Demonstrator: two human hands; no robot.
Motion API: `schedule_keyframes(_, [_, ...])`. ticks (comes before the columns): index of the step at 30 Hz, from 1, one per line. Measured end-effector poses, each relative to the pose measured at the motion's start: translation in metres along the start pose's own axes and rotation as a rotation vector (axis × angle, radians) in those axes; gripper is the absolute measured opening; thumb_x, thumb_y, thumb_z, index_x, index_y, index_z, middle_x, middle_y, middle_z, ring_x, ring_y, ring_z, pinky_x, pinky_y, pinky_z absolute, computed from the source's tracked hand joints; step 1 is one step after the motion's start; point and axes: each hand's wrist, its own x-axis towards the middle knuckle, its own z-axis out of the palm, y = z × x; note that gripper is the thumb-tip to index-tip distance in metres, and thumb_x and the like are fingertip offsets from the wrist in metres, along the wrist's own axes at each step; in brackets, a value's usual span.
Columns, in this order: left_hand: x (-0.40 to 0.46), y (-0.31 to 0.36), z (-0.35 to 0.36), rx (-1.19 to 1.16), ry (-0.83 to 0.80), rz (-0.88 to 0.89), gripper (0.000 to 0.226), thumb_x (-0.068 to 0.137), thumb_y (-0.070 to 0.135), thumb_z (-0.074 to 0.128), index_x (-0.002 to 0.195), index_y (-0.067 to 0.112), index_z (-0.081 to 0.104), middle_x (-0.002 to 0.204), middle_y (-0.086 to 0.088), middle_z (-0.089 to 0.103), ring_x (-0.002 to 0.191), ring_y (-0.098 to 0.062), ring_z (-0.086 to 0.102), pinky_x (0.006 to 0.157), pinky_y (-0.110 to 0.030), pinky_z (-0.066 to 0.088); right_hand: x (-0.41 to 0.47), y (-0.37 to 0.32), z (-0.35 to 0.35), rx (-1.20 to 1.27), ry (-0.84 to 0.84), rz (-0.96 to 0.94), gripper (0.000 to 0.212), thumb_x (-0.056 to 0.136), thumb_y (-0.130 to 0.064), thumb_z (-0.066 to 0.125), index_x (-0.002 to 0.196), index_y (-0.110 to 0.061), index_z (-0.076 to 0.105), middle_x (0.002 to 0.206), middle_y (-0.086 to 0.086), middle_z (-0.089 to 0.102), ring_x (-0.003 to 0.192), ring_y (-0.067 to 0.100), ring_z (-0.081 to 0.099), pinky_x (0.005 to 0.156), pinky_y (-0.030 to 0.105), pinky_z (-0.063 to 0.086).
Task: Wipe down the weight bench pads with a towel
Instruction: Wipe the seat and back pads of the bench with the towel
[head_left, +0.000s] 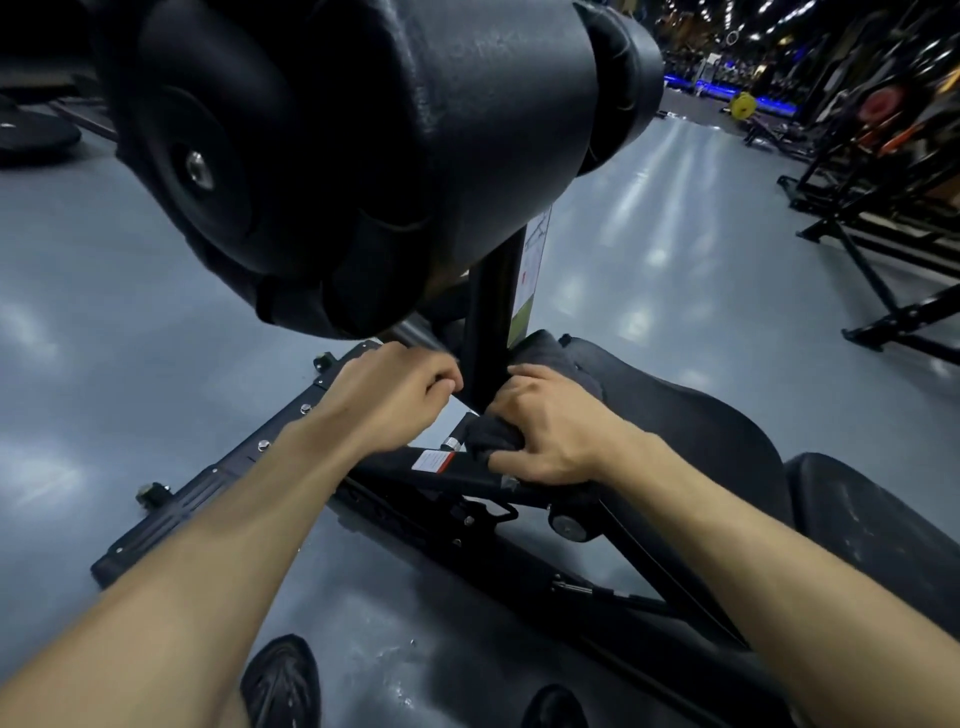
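Roller pad (363, 156) overhead; right hand (550, 426) seemingly gripping towel (491, 436)

Matt cloth towel (491, 434), glossy floor (130, 291)

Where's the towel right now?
In the head view, the dark towel is bunched under the right hand, beside the black upright post at the seat pad's front.

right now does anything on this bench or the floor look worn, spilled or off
Two things. The black vinyl back pad at lower right shows pale scuffs and streaks across its surface, so it looks worn or still dirty. The grey gym floor has a small patch of wet-looking specks near the black shoe. Nothing else stands out.
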Motion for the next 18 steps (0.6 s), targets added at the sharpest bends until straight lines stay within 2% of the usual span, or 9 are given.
schedule_keyframes(1, [-0.001,-0.001,0.000,-0.008,-0.009,0.003,0.022,0.101,0.033,0.049,0.107,0.035,0.070,0.074,0.019,0.056,0.079,-0.006,0.058,0.074,-0.033,0.045,-0.005,0.002,-0.003,0.023,-0.011,-0.002,0.035,0.078,-0.051,0.053,0.071,-0.017,0.058,0.074,-0.002,0.061,0.082,0.020,0.059,0.112,0.034,0.036])
schedule_keyframes(4, [-0.002,-0.016,-0.004,-0.062,-0.010,-0.041,0.021,0.101,0.034,0.048,0.104,0.037,0.069,0.065,0.014,0.059,0.066,-0.002,0.058,0.069,-0.033,0.048,-0.011,0.018,-0.016,0.115,0.054,0.029,0.025,0.078,-0.043,0.057,0.078,-0.018,0.055,0.079,-0.002,0.059,0.086,0.022,0.056,0.097,0.033,0.043])
schedule_keyframes(6, [-0.003,-0.026,-0.004,-0.067,0.023,-0.051,0.021,0.100,0.040,0.045,0.106,0.041,0.065,0.066,0.009,0.066,0.064,-0.009,0.065,0.070,-0.038,0.055,-0.007,0.034,-0.019,0.149,0.107,0.146,0.028,0.078,-0.045,0.054,0.086,-0.019,0.057,0.086,-0.001,0.062,0.087,0.020,0.056,0.090,0.042,0.048])
schedule_keyframes(9, [-0.004,-0.029,-0.004,-0.054,-0.015,-0.023,0.020,0.100,0.039,0.044,0.105,0.042,0.064,0.062,0.008,0.064,0.062,-0.010,0.064,0.068,-0.040,0.056,0.011,0.060,-0.019,0.210,0.179,0.398,0.036,0.078,-0.051,0.047,0.095,-0.022,0.061,0.088,0.000,0.066,0.085,0.025,0.060,0.077,0.042,0.053])
schedule_keyframes(12, [-0.001,-0.033,-0.007,-0.009,-0.024,-0.015,0.020,0.101,0.036,0.046,0.106,0.039,0.065,0.064,0.008,0.062,0.063,-0.012,0.063,0.068,-0.038,0.056,0.031,0.080,-0.019,0.303,0.090,0.581,0.025,0.088,-0.043,0.053,0.085,-0.020,0.060,0.080,0.004,0.065,0.081,0.027,0.060,0.065,0.030,0.046])
schedule_keyframes(13, [0.000,-0.036,-0.007,0.000,-0.015,-0.016,0.020,0.101,0.035,0.046,0.106,0.038,0.065,0.065,0.008,0.063,0.063,-0.013,0.063,0.068,-0.038,0.055,0.035,0.083,-0.020,0.310,0.052,0.614,0.027,0.088,-0.045,0.053,0.081,-0.019,0.059,0.077,0.004,0.063,0.078,0.027,0.059,0.062,0.028,0.043])
schedule_keyframes(16, [0.002,-0.038,-0.007,0.014,-0.041,-0.002,0.020,0.102,0.033,0.046,0.105,0.036,0.066,0.067,0.006,0.064,0.064,-0.016,0.064,0.067,-0.040,0.056,0.038,0.078,-0.017,0.260,0.014,0.636,0.044,0.077,-0.055,0.044,0.077,-0.013,0.056,0.070,0.006,0.059,0.072,0.027,0.055,0.059,0.034,0.039])
schedule_keyframes(18, [0.002,-0.037,-0.005,0.019,-0.059,0.015,0.021,0.102,0.033,0.046,0.106,0.034,0.066,0.068,0.006,0.063,0.064,-0.014,0.063,0.067,-0.040,0.056,0.034,0.067,-0.014,0.181,0.044,0.589,0.046,0.075,-0.056,0.044,0.074,-0.012,0.055,0.069,0.008,0.060,0.071,0.029,0.056,0.062,0.037,0.040])
